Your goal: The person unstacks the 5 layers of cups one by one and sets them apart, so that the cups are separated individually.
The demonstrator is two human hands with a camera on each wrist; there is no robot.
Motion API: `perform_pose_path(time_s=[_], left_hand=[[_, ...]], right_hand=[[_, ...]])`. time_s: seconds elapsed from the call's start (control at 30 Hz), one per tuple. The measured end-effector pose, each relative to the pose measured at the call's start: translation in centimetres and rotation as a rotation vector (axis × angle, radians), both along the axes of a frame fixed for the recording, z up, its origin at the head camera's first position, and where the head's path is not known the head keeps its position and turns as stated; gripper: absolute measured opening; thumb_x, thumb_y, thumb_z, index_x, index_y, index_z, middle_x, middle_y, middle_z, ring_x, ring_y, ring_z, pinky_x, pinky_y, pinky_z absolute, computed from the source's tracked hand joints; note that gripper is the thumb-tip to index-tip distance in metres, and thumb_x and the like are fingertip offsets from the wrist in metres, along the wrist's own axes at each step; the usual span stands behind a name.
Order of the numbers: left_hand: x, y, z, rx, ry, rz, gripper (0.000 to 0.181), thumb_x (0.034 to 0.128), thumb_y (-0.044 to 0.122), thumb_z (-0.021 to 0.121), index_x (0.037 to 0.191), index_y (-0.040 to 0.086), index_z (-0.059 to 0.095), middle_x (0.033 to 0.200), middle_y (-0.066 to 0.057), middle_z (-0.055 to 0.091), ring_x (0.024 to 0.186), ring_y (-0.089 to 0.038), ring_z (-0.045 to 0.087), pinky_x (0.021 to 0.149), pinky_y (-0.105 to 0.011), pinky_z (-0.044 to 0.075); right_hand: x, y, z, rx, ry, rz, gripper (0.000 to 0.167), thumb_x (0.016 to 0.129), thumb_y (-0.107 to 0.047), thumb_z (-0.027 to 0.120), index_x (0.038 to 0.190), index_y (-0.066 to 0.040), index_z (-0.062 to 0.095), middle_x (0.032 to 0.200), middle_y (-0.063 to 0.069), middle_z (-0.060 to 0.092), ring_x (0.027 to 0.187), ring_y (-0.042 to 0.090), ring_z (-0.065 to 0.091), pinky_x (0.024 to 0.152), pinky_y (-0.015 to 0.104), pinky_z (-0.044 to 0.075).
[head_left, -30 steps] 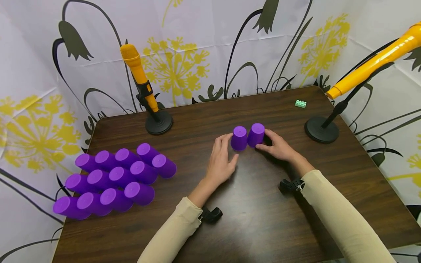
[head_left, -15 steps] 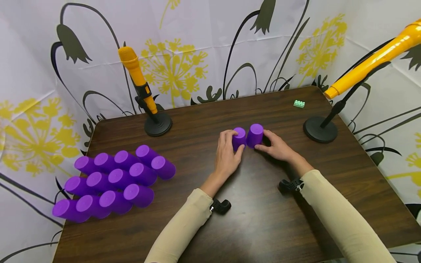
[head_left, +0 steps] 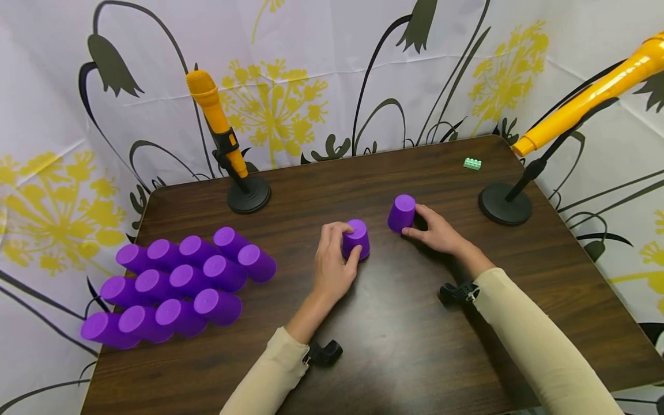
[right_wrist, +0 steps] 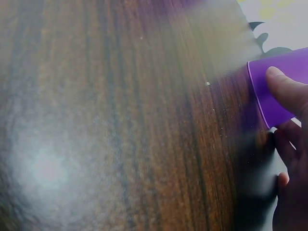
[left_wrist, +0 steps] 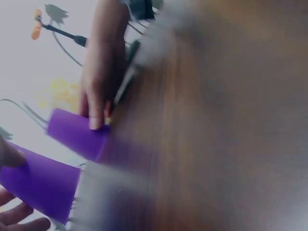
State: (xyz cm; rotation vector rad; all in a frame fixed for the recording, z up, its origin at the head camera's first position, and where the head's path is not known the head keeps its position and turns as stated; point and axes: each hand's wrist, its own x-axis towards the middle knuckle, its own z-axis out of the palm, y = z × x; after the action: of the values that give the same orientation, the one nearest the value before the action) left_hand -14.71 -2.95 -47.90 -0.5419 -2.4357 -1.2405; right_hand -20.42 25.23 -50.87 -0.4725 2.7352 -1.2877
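My left hand [head_left: 331,268] grips an upside-down purple cup [head_left: 358,242] between thumb and fingers, near the middle of the table. To its right and a little farther back, a second upside-down purple cup [head_left: 401,213] stands on the wood, with my right hand [head_left: 440,231] holding its right side. The two cups are apart. In the left wrist view the nearer cup [left_wrist: 41,185] is in my left fingers, and beyond it my right hand [left_wrist: 97,82] is on the other cup [left_wrist: 77,134]. My right thumb lies along the cup [right_wrist: 262,89] in the right wrist view.
Several upside-down purple cups [head_left: 181,282] stand in rows at the left of the dark wooden table [head_left: 415,346]. Orange microphones on black stands, one at the back left [head_left: 218,121] and one at the right [head_left: 586,95], flank a small green toy brick [head_left: 472,163] at the back right.
My left hand closed round the left cup, then brought it left and toward me, away from the other cup. My right hand and its cup have stayed in place.
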Motion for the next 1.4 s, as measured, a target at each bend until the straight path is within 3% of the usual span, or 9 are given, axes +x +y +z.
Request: perform_pose_path(time_s=[0.1,0.23,0.37,0.5,0.7,0.83,1.4], left_hand=[[2.3,-2.7,0.4,-0.001,0.003,0.043,0.036,0.0838,0.008,0.075,0.114,0.012,0.056,0.121,-0.007,0.051,0.104,-0.023,0.057,0.083,-0.039,0.05],[4.9,-6.6,0.6,-0.027,0.024,0.147,0.037,0.0831,0.009,0.077,0.115,0.01,0.058,0.122,-0.008,0.053,0.1,-0.024,0.058,0.077,-0.039,0.05],[6.8,-10.2,0.3,-0.052,0.027,0.269,0.037,0.0822,0.007,0.078,0.114,0.008,0.059,0.121,-0.009,0.054,0.102,-0.022,0.058,0.079,-0.036,0.052],[8.0,-12.5,0.0,-0.057,0.007,0.37,0.038,0.0807,0.004,0.079,0.113,0.008,0.059,0.119,-0.008,0.056,0.103,-0.019,0.058,0.077,-0.032,0.051],[8.8,-14.1,-0.3,-0.081,0.034,0.461,0.039,0.0795,0.003,0.079,0.113,0.005,0.06,0.117,-0.011,0.058,0.1,-0.022,0.06,0.073,-0.034,0.053],[9.0,-14.5,-0.2,-0.09,0.048,0.491,0.039,0.0788,0.002,0.079,0.112,0.004,0.06,0.114,-0.012,0.059,0.099,-0.024,0.062,0.072,-0.039,0.054],[9.6,-15.0,-0.8,-0.102,0.06,0.493,0.038,0.0784,0.0,0.079,0.111,0.003,0.06,0.113,-0.013,0.059,0.096,-0.027,0.063,0.069,-0.042,0.056]], right_hand=[[0.0,0.0,0.0,0.0,-0.003,0.004,0.064,0.091,-0.022,0.072,0.144,-0.001,0.043,0.141,0.022,0.048,0.135,0.037,0.039,0.112,0.054,0.027],[0.0,0.0,0.0,0.003,-0.003,0.0,0.063,0.091,-0.023,0.072,0.143,-0.002,0.043,0.141,0.021,0.048,0.135,0.037,0.039,0.112,0.054,0.027],[0.0,0.1,-0.1,0.005,-0.003,-0.005,0.063,0.091,-0.023,0.071,0.144,-0.002,0.043,0.141,0.022,0.047,0.135,0.037,0.038,0.111,0.055,0.027],[0.1,0.2,-0.2,0.01,-0.011,-0.006,0.065,0.091,-0.024,0.071,0.145,-0.002,0.041,0.142,0.023,0.046,0.136,0.039,0.037,0.111,0.056,0.026],[0.0,0.2,-0.3,0.021,-0.032,-0.014,0.066,0.092,-0.026,0.071,0.146,-0.003,0.04,0.144,0.021,0.045,0.137,0.037,0.035,0.112,0.055,0.025],[0.1,0.1,-0.2,0.018,-0.029,-0.003,0.065,0.092,-0.026,0.071,0.145,-0.004,0.041,0.143,0.02,0.046,0.137,0.036,0.036,0.112,0.054,0.025],[0.2,-0.2,0.0,0.059,0.011,-0.014,0.066,0.091,-0.026,0.072,0.145,-0.003,0.042,0.143,0.022,0.047,0.136,0.038,0.038,0.111,0.055,0.027]])
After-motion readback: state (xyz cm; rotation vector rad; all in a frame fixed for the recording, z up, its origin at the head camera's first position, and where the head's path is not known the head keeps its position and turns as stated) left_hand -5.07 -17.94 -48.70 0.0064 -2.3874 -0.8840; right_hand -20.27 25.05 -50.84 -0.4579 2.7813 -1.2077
